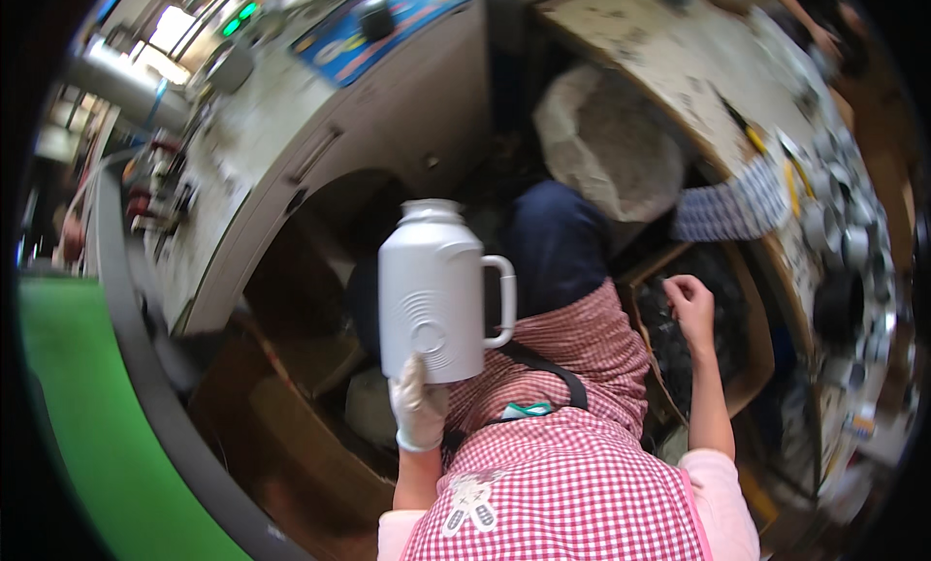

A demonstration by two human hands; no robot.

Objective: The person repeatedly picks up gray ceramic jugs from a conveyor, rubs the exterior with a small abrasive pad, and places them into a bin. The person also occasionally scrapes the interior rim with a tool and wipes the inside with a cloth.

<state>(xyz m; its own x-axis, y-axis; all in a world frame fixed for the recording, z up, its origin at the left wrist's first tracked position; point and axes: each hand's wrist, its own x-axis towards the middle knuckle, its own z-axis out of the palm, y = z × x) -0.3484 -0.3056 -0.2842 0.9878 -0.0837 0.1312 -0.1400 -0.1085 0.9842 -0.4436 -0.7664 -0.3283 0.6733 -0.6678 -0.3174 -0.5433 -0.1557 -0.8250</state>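
A white plastic jug body (pixel 429 299) with a loop handle (pixel 507 299) on its right side stands upright in front of my lap. Concentric rings are moulded into its wall. My left hand (pixel 418 408), in a pale glove, holds it at the lower end. To the right, my bare right hand (pixel 689 303) is raised over an open cardboard box (pixel 756 343) of dark, shiny pieces (pixel 698 328). Its thumb and fingers are pinched together at what looks like a small dark piece, too small to identify.
A worktable (pixel 713 52) on the right bears yellow-handled pliers (pixel 753 135), a patterned cloth (pixel 731 206) and several grey rings (pixel 822 223). Below it is a pale sack (pixel 625 146). A desk (pixel 247 139) stands left, near a green surface (pixel 80 386). Another person's arm (pixel 800 12) shows at upper right.
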